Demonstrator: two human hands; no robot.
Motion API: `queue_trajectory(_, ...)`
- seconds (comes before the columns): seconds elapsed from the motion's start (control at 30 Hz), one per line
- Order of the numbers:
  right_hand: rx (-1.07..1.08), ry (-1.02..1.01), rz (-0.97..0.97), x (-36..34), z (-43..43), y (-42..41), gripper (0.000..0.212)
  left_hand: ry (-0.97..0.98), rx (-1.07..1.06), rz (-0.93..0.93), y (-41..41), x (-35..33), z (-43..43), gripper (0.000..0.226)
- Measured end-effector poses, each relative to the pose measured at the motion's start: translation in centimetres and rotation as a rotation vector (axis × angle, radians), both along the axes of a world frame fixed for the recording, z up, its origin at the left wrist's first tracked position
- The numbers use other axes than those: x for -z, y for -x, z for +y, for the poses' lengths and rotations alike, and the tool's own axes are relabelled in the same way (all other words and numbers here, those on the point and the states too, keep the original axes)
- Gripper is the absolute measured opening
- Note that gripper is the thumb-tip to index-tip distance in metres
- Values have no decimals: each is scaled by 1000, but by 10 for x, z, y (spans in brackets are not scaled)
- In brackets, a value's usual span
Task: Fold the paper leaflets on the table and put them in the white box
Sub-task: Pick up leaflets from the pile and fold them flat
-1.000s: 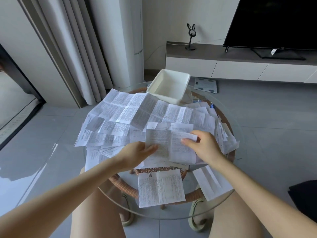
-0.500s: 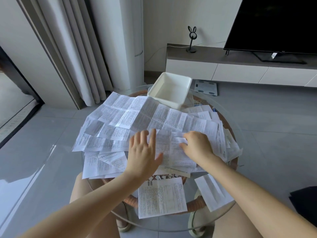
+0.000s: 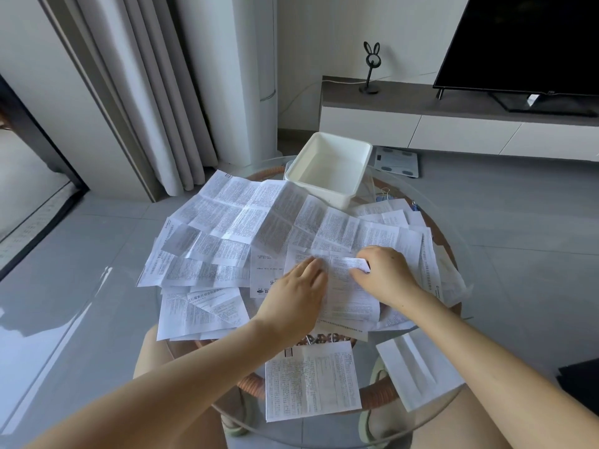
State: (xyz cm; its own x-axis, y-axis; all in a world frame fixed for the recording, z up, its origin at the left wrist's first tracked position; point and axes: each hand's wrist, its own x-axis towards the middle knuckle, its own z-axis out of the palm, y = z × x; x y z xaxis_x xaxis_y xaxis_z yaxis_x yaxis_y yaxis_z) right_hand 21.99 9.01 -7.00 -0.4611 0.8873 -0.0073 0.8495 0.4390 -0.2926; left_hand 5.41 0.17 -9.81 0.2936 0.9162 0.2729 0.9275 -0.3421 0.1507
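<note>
Several printed paper leaflets (image 3: pixel 246 228) lie spread and overlapping on a round glass table (image 3: pixel 450 406). One partly folded leaflet (image 3: pixel 348 293) lies at the middle front of the pile. My left hand (image 3: pixel 296 298) presses flat on its left part with straight fingers. My right hand (image 3: pixel 384 275) pinches the leaflet's folded top right corner. The white box (image 3: pixel 327 189) stands at the far side of the table and looks empty.
Two more leaflets lie near the front edge, one printed (image 3: pixel 311 382) and one blank-sided (image 3: pixel 418 367). Binder clips (image 3: pixel 385 192) sit right of the box. A TV unit (image 3: pixel 453 121) with a TV, a curtain (image 3: pixel 146 92) and a floor scale (image 3: pixel 397 162) lie beyond.
My left hand rose with spread fingers, then came down flat on the leaflet's left part. My right hand kept its hold on the leaflet's top right corner, which now shows a small turned-over flap.
</note>
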Motion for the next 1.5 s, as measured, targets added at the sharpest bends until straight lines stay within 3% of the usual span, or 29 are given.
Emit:
queue_trajectory(0.2, 37, 32, 3, -1, 2, 2, 40, 65, -66, 114, 0, 8, 3, 50)
queue_trajectory(0.37, 69, 29, -16, -2, 3, 4, 42, 119, -74, -22, 4, 8, 4, 65)
queue_trajectory(0.6, 81, 14, -54, -2, 4, 6, 42, 94, -89, -25, 6, 12, 4, 52)
queue_trajectory(0.9, 86, 2, -96, -1, 4, 8, 40, 117, -79, 2, 7, 9, 7, 52)
queue_trajectory(1.3, 105, 0, -75, -1, 4, 10, 37, 160, -72, -36, 7, 8, 5, 71)
queue_trajectory(1.5, 124, 16, -26, -8, -4, 14, 32, 237, -118, 76, 6, 4, 1, 73)
